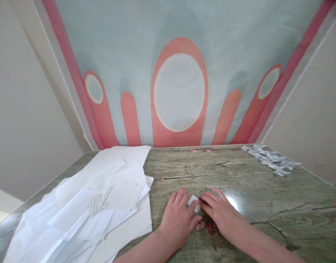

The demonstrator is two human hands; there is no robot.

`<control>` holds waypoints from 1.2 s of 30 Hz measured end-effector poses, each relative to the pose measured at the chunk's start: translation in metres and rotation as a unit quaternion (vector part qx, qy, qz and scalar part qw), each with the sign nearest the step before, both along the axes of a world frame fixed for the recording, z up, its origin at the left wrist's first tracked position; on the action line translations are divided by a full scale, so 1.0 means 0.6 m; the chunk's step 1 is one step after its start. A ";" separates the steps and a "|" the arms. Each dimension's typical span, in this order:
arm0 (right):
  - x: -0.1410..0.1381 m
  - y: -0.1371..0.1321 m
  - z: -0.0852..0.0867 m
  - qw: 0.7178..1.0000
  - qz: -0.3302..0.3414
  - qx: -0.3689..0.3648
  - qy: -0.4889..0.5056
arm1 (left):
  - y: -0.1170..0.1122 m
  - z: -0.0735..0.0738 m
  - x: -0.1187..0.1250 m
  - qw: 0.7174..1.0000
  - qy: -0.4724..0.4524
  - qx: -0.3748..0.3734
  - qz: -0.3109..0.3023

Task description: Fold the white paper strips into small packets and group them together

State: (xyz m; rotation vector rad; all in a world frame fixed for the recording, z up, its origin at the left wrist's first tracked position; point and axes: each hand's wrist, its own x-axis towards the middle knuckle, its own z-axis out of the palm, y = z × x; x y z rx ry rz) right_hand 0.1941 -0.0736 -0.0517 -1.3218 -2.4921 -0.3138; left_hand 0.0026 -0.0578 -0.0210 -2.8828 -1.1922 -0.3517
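Both my hands rest near the front middle of a grey-green wood-grain table [239, 182]. My left hand [178, 219] lies flat with its fingers stretched out. The fingertips of my right hand [222, 213] press down on a small folded white paper piece [193, 202], which lies between the two hands. My left fingertips touch the same piece from the left. A small reddish patterned scrap [210, 229] peeks out under my right palm.
A loose heap of white sheets [102, 204], some with writing, covers the table's left side. Several small folded paper pieces [271, 159] lie at the far right corner. A teal and coral wall [178, 91] rises behind the far edge.
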 end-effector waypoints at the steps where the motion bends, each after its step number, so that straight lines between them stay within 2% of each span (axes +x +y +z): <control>1: 0.000 0.000 0.000 1.000 -0.001 -0.001 -0.003 | 0.001 0.001 0.000 1.000 0.003 0.002 0.001; 13: -0.007 -0.003 -0.003 0.998 -0.042 0.006 -0.047 | -0.002 0.018 -0.004 0.996 0.068 0.022 0.046; 19: -0.009 -0.005 0.000 0.997 -0.048 0.000 -0.053 | -0.012 0.009 0.003 0.995 0.076 0.041 0.053; 25: -0.008 -0.006 0.001 0.998 -0.040 -0.009 -0.042 | -0.007 0.000 0.004 0.994 0.089 0.053 0.029; 30: -0.008 -0.005 0.001 0.998 -0.044 -0.024 -0.042 | -0.005 0.012 0.001 0.993 0.104 0.040 0.027; 36: -0.013 -0.011 0.019 0.996 -0.066 -0.062 -0.019 | -0.005 0.024 0.002 0.990 0.134 0.032 -0.001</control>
